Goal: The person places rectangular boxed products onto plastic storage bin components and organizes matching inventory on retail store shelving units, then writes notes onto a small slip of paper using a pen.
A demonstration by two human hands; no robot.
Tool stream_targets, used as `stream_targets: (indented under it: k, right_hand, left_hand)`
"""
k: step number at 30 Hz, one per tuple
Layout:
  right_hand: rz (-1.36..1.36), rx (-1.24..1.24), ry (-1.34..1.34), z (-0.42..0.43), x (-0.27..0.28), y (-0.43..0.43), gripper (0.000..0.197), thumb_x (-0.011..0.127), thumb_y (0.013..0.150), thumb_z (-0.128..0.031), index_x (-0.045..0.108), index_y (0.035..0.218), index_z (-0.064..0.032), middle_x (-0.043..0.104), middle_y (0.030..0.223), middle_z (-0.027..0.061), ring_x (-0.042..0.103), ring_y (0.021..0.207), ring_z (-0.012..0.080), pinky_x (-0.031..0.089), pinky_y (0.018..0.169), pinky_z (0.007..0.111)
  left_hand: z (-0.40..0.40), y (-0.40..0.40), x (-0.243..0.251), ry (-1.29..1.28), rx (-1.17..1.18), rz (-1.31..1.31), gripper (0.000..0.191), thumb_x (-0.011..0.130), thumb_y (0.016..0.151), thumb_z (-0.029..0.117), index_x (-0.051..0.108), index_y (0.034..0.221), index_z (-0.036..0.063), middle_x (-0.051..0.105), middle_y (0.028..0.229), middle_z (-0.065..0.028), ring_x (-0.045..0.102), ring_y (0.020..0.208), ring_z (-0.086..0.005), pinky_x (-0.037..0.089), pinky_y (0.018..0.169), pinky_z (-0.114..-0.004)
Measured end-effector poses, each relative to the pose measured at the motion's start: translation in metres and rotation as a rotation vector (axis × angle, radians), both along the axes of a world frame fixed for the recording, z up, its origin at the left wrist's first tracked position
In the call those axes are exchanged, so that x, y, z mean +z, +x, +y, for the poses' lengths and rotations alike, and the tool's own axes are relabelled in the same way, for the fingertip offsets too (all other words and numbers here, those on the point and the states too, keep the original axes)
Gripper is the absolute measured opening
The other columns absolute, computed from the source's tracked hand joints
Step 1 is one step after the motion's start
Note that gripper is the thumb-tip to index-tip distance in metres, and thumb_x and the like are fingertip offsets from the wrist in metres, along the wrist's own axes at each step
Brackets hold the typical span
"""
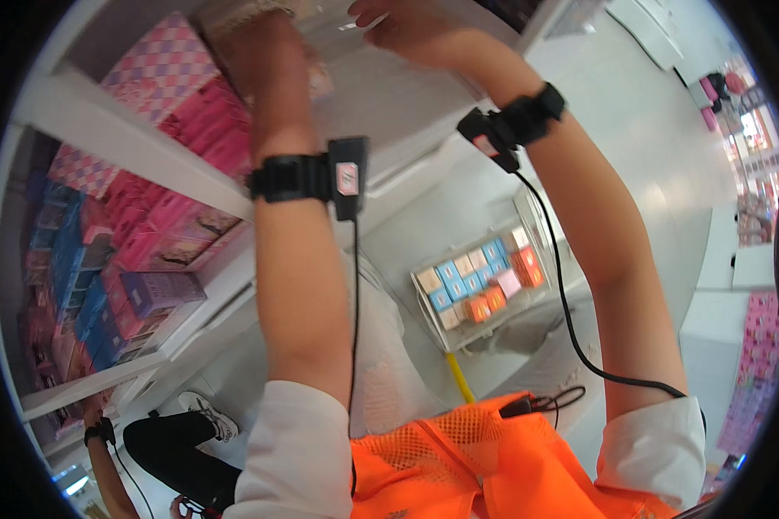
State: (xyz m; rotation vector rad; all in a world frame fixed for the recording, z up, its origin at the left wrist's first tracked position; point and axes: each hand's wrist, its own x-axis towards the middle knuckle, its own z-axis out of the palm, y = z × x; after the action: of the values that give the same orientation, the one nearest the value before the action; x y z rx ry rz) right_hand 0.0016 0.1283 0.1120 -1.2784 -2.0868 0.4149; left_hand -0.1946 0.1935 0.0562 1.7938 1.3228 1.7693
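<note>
My left hand (247, 29) reaches to the top of the view, at the shelf beside pink boxes (211, 123); its fingers are blurred against a pale, lacy-looking item (259, 12), and its grip is unclear. To the right, my right hand (406, 29) hangs over the grey shelf surface (376, 97) with fingers slightly bent and apart, a thin shiny strip near them. Black straps with small devices sit on both wrists. Below my arms, a wire-sided basket (470, 344) holds blue, orange, cream and pink small boxes (454, 289).
White shelving (136, 152) with stacked pink, blue and purple boxes (159, 292) stands at left. At lower left a person in black trousers (169, 447) reaches an arm to the lower shelf. A yellow bar (459, 378) extends from the basket. White cabinets (707, 324) stand at right.
</note>
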Motion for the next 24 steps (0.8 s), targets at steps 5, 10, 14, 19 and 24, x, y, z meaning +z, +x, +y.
stream_targets:
  k: [5,10,14,19,24]
  right_hand:
    - [0.307,0.039,-0.524,-0.135,-0.006,0.085,0.039,0.066,0.083,-0.024,0.062,0.113,0.0011,0.067,0.100,0.0149,0.064,0.093,0.0279,0.051,0.082,0.036]
    - [0.429,-0.281,-1.017,-0.206,-0.142,0.130,0.023,0.059,0.092,-0.027,0.068,0.094,-0.0060,0.071,0.088,0.0031,0.066,0.082,0.0123,0.052,0.074,0.027]
    - [-0.071,-0.350,-1.182,-0.254,-0.308,0.116,0.027,0.066,0.080,-0.023,0.070,0.090,0.0015,0.069,0.075,0.0095,0.063,0.062,0.0175,0.051,0.055,0.030]
    - [-0.073,-0.370,-0.921,-0.303,-0.356,0.032,0.066,0.073,0.077,-0.039,0.050,0.119,0.0067,0.058,0.118,0.0281,0.061,0.107,0.0403,0.050,0.089,0.045]
    - [-0.088,-0.416,-0.932,-0.295,-0.354,-0.002,0.074,0.080,0.072,-0.041,0.046,0.119,0.0058,0.055,0.120,0.0281,0.059,0.110,0.0421,0.050,0.089,0.046]
  left_hand:
    - [-0.025,0.056,0.025,-0.326,-0.466,-0.513,0.016,0.056,0.080,0.014,0.065,0.087,0.0028,0.065,0.085,-0.0098,0.062,0.085,-0.0206,0.048,0.079,-0.033]
    - [-0.086,0.155,0.006,-0.211,-0.485,0.116,0.020,0.058,0.080,0.013,0.067,0.093,0.0021,0.070,0.088,-0.0132,0.066,0.084,-0.0240,0.051,0.075,-0.036]
    - [-0.156,0.208,-0.053,-0.337,-0.778,0.395,0.023,0.060,0.080,0.015,0.069,0.097,0.0027,0.069,0.098,-0.0197,0.066,0.093,-0.0330,0.052,0.082,-0.041]
    - [-0.197,0.217,-0.113,-0.432,-0.939,0.673,0.025,0.061,0.078,0.016,0.068,0.099,0.0037,0.068,0.100,-0.0197,0.064,0.100,-0.0346,0.051,0.087,-0.041]
    - [-0.215,0.208,-0.158,-0.526,-1.009,1.052,0.028,0.057,0.081,0.012,0.064,0.107,0.0044,0.062,0.111,-0.0208,0.063,0.102,-0.0379,0.051,0.087,-0.046]
